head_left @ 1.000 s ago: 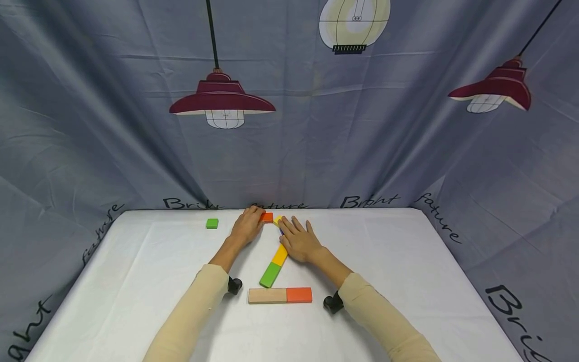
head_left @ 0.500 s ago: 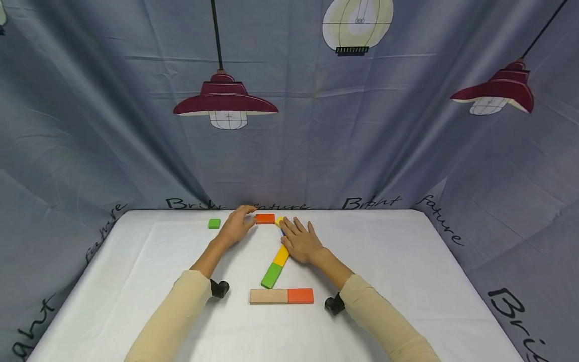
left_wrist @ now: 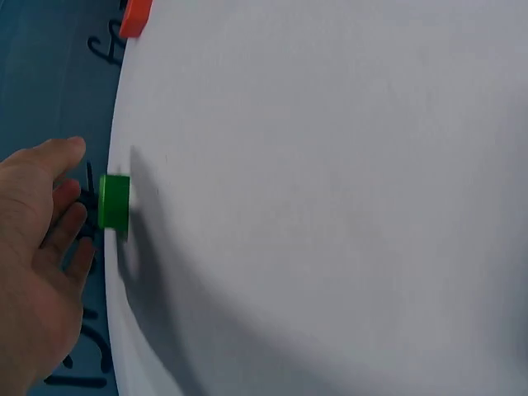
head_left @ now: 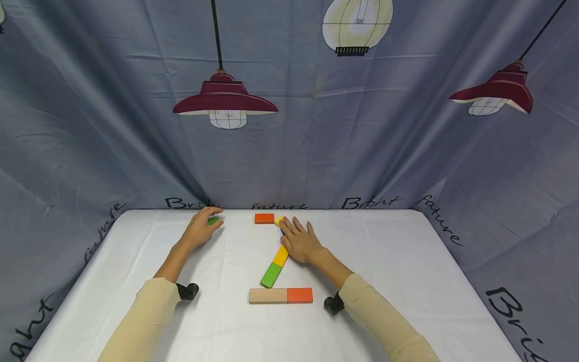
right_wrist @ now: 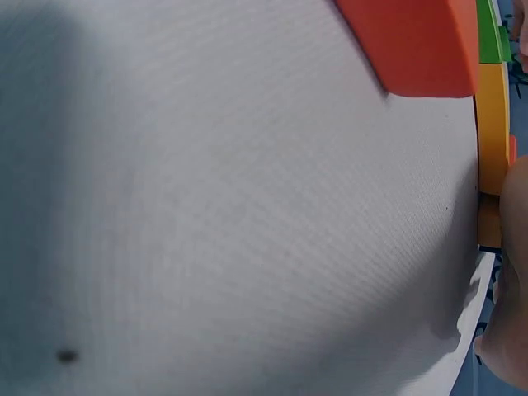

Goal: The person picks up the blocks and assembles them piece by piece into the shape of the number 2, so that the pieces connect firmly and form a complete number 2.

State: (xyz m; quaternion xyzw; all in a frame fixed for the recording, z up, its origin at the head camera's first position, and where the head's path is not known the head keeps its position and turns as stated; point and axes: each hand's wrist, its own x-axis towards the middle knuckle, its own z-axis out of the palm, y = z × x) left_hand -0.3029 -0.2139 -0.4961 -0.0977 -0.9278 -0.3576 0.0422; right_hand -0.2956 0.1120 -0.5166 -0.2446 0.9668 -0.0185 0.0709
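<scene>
My left hand [head_left: 199, 229] is at a small green block [left_wrist: 114, 202] near the table's far edge. Its thumb and fingers are spread around the block; the left wrist view shows a gap between them. My right hand [head_left: 302, 244] lies with straight fingers over part of a slanted row of blocks, partly hiding a blue piece. From that row a yellow block [head_left: 278, 221], an orange-yellow block [head_left: 281, 256] and a longer green block [head_left: 271, 275] show. At the row's top left lies a red-orange block [head_left: 264, 218], touched by neither hand.
Below the slanted row, a plain wooden block [head_left: 268, 296] and an orange block [head_left: 300, 295] lie end to end. All rest on a white-covered table [head_left: 384, 291]. A grey-blue curtain [head_left: 298, 151] printed with lamps hangs behind it.
My left hand has let go of the red-orange block and moved left to the small green block. The right hand stays where it was on the row.
</scene>
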